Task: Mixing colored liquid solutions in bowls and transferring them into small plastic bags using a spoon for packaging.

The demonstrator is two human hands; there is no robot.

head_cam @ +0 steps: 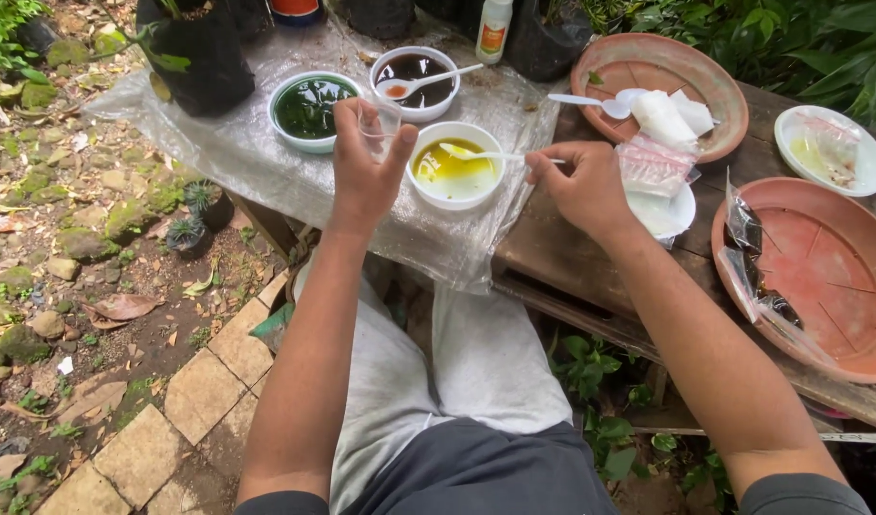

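left hand [361, 176] – clear plastic cup [382, 122] | right hand [579, 186] – white spoon [481, 154], yellow bowl [455, 164]

The left hand [361, 167] holds what seems a clear cup [381, 124]; the right hand [581, 186] grips a white spoon [476, 154] in yellow liquid.

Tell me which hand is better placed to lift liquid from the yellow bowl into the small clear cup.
Probably the right hand: it holds the white spoon, whose end lies in the yellow bowl. The left hand is occupied holding the clear cup beside that bowl.
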